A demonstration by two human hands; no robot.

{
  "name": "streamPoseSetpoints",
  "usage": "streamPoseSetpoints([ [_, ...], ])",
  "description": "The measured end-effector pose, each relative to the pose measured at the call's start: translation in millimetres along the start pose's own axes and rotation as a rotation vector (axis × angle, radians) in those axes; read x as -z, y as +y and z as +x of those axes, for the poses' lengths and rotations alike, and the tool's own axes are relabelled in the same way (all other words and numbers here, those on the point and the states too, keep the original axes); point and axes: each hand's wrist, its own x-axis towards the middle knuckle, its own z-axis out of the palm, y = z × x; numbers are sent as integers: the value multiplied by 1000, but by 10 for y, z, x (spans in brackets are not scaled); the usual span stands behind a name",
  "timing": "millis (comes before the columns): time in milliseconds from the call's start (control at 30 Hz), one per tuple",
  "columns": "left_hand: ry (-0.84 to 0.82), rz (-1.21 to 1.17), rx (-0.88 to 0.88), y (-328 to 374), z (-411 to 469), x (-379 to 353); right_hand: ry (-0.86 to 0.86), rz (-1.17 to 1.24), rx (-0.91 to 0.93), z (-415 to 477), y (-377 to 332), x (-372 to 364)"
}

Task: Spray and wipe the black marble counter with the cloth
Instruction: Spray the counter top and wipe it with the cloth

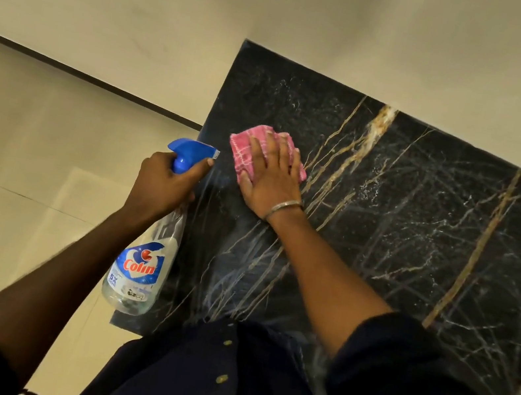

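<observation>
- Below me I see the black marble counter (421, 225), veined in gold and white, set against a plain pale wall (285, 10) at twelve o'clock, with a beige tiled floor (19, 137) off to nine o'clock.
- My right hand (269, 178) lies flat, fingers spread and palm down, pressing the pink checked cloth (246, 149) onto the marble near the counter's left end; a thin metal bangle (283, 209) sits at the wrist.
- The cloth is bunched under the fingers, its edges showing at eleven o'clock of the hand.
- My left hand (164, 183) is closed round the neck of the spray bottle (142, 267), forefinger lying along the blue trigger head (190, 152).
- The bottle hangs at the counter's left edge, nozzle aimed toward the cloth just at three o'clock of it, clear body with the Colin label hanging toward six o'clock.
- Dark sleeves and a buttoned dark garment (219, 381) fill the six o'clock edge.
</observation>
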Motion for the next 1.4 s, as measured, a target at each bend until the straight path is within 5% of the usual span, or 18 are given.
streamPoseSetpoints([
  [333,-69,-24,1,-44,-92,-50,35,17,-201,-227,50,-88],
  [567,-8,26,-18,-58,-65,5,-68,-16,-1,294,-707,44],
  [733,-8,35,-24,-81,-72,16,-52,-33,73,233,-568,31],
  [967,-32,29,-50,-78,-135,-14,33,6,-119,-532,279,-191],
  [1100,-38,-13,-48,-101,-179,16,39,27,-263,-501,64,-204],
  [1400,40,11,-5,-192,-312,149,-44,-2,58,137,-922,-48],
])
